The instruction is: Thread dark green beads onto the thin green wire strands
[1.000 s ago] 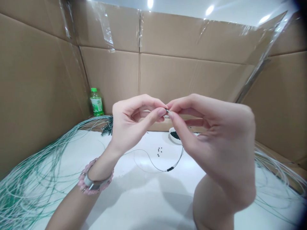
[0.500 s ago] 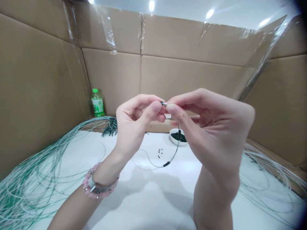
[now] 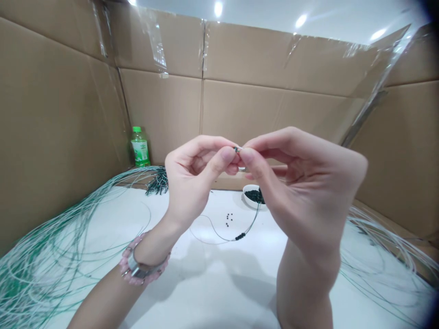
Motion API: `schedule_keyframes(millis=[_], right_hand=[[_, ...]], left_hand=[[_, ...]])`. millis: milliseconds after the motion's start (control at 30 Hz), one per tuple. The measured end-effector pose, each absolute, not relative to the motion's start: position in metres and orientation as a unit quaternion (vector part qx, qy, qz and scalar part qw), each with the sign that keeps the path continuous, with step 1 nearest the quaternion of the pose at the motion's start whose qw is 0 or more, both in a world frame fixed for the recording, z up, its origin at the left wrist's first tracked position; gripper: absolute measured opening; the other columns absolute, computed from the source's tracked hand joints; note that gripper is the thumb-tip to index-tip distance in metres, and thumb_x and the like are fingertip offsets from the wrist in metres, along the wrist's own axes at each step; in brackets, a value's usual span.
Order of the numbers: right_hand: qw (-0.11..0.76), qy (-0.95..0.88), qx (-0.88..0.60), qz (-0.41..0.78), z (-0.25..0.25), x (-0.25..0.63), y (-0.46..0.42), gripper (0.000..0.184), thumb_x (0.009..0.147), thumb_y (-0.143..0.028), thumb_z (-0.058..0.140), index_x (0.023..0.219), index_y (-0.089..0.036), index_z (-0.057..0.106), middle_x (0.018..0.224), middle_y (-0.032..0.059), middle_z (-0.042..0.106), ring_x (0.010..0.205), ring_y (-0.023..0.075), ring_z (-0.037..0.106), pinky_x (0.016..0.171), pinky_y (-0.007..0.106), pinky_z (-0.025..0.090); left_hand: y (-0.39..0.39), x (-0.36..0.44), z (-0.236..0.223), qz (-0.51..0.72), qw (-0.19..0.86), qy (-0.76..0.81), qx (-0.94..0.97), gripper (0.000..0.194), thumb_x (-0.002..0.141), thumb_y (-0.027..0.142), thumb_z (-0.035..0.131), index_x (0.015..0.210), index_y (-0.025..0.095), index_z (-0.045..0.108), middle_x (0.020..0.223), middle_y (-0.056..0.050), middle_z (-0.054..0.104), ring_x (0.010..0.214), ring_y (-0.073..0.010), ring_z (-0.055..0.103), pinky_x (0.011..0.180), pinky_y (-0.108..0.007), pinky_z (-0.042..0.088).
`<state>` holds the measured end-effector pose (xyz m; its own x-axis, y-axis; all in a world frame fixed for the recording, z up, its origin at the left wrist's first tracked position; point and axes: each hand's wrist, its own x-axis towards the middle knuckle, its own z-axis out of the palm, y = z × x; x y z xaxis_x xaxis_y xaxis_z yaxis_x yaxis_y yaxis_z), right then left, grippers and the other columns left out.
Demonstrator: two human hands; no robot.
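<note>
Head view: left hand [image 3: 192, 183] and right hand [image 3: 308, 187], fingertips [image 3: 228, 154] pressed together, pinch a tiny metal piece [image 3: 236, 149] above the white table [image 3: 206, 278], thin beaded wire [image 3: 240, 236] hanging below; this fine step seems to need steady pressure.

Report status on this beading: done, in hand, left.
Looks done: a bunch of dark-beaded strand ends at the back of the table. In hand: the left hand and right hand pinch a small metal piece on a thin wire carrying dark beads. Still left: a white bowl of dark beads, loose beads, long green-white cords.
</note>
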<state>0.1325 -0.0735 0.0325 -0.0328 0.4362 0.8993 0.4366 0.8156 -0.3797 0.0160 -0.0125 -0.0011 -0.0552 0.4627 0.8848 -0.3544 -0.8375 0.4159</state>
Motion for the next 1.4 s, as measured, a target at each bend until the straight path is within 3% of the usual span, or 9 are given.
schedule_keyframes(millis=[333, 600, 900, 1200, 1400], right_hand=[[0.62, -0.721, -0.309, -0.014, 0.035, 0.133, -0.077, 0.012, 0.078, -0.01, 0.063, 0.07, -0.02, 0.062, 0.067, -0.0037, 0.066, 0.064, 0.011, 0.065, 0.051, 0.021, 0.055], [0.6, -0.726, -0.321, -0.099, 0.031, 0.135, -0.076, 0.012, 0.078, -0.01, 0.061, 0.069, -0.017, 0.063, 0.066, -0.003, 0.063, 0.062, 0.0094, 0.057, 0.055, 0.024, 0.054], [0.591, -0.73, -0.324, -0.11, 0.031, 0.136, -0.073, 0.014, 0.076, -0.008, 0.063, 0.067, -0.019, 0.06, 0.066, -0.003, 0.062, 0.061, 0.0088, 0.058, 0.052, 0.02, 0.053], [0.57, -0.737, -0.34, -0.126, 0.028, 0.139, -0.073, 0.013, 0.078, -0.009, 0.061, 0.07, -0.019, 0.061, 0.067, -0.0032, 0.061, 0.06, 0.0076, 0.057, 0.052, 0.017, 0.054], [0.535, -0.748, -0.357, -0.161, 0.031, 0.142, -0.075, 0.013, 0.08, -0.01, 0.059, 0.072, -0.018, 0.064, 0.066, -0.0018, 0.061, 0.057, 0.008, 0.055, 0.049, 0.019, 0.05]], left_hand=[[-0.01, 0.01, 0.003, 0.713, 0.244, 0.053, 0.655, 0.011, 0.078, 0.031, 0.067, 0.077, 0.02, 0.066, 0.067, 0.003, 0.067, 0.054, -0.0054, 0.061, 0.051, -0.016, 0.054], [-0.012, 0.008, 0.005, 0.726, 0.169, 0.104, 0.659, 0.008, 0.079, 0.025, 0.067, 0.075, 0.019, 0.066, 0.067, 0.003, 0.067, 0.054, -0.0057, 0.061, 0.051, -0.017, 0.051], [-0.014, 0.008, 0.006, 0.725, 0.14, 0.1, 0.667, 0.003, 0.078, 0.021, 0.067, 0.075, 0.019, 0.067, 0.065, 0.002, 0.067, 0.054, -0.0064, 0.06, 0.047, -0.017, 0.049], [-0.012, 0.008, 0.003, 0.715, 0.146, 0.085, 0.678, 0.003, 0.077, 0.022, 0.068, 0.076, 0.02, 0.068, 0.067, 0.002, 0.067, 0.056, -0.0063, 0.061, 0.05, -0.017, 0.051], [-0.013, 0.005, 0.001, 0.703, 0.095, 0.099, 0.698, 0.005, 0.076, 0.025, 0.069, 0.079, 0.021, 0.069, 0.07, 0.001, 0.067, 0.061, -0.0089, 0.063, 0.053, -0.018, 0.053]])
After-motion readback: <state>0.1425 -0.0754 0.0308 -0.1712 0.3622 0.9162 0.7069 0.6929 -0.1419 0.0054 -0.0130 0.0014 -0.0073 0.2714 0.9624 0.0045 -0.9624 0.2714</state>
